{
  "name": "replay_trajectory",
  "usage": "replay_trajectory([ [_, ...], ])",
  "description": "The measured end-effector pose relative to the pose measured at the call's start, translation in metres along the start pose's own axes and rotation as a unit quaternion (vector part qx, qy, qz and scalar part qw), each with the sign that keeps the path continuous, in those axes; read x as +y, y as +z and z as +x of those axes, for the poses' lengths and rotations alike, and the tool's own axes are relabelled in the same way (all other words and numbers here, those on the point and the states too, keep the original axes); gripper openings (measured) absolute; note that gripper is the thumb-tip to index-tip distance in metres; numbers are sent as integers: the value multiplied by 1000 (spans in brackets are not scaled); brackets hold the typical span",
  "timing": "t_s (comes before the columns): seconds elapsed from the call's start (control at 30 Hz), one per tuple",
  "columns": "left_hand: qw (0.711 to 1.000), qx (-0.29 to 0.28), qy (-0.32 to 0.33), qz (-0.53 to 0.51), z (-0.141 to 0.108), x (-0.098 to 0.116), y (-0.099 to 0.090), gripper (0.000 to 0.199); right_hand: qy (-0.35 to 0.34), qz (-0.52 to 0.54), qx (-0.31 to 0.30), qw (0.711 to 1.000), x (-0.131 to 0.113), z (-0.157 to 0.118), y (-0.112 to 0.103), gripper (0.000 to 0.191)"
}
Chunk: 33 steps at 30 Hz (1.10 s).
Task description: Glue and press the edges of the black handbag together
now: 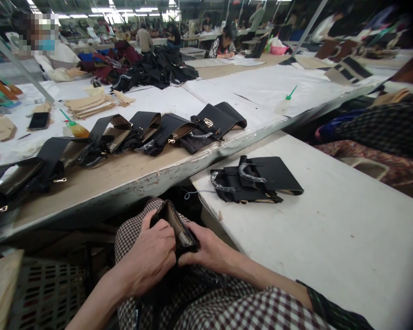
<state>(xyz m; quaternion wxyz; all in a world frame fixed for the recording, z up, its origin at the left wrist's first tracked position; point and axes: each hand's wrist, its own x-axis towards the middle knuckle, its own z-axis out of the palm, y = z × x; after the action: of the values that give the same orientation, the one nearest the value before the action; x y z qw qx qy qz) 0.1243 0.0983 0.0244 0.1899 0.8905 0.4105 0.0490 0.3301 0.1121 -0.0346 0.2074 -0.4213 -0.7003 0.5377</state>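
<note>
A black bag with a tan lining rests on my lap, its opening facing up. My left hand is closed on the bag's left edge, with the fingers curled over and partly inside the rim. On the other side, my right hand grips the right end of the rim between thumb and fingers. The lower part of the bag is dark and hard to make out. Beyond it, a row of black bags with gold clasps lines the long table's near edge.
Two black bags with wrapped handles lie on the white side table at right. A plastic crate stands at lower left. Glue bottles, a phone and black pieces lie on the long table. Other people work around it.
</note>
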Motion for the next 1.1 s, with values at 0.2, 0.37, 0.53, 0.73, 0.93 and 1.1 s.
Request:
replay_trajectory([
  [0.2, 993, 43, -75, 79, 12, 6, 26, 18, 8, -15, 29, 999, 6, -9, 9, 47],
  [0.37, 991, 77, -101, 37, 10, 15, 30, 19, -22, -22, 78, 996, 7, -11, 13, 23],
  [0.53, 981, 147, -99, -80, -3, 6, 25, 13, -27, -17, 101, 994, 8, -6, 13, 13],
  [0.73, 891, 354, -237, -155, -30, 9, 25, 33, -58, -60, 112, 990, -2, 0, 7, 12],
  [0.93, 780, 421, -377, -267, -39, 29, 31, 70, -138, -118, 92, 979, -21, 5, 3, 27],
  [1.1, 741, 421, -437, -287, -33, 19, 20, 76, -173, -161, 83, 968, -40, 3, 4, 19],
])
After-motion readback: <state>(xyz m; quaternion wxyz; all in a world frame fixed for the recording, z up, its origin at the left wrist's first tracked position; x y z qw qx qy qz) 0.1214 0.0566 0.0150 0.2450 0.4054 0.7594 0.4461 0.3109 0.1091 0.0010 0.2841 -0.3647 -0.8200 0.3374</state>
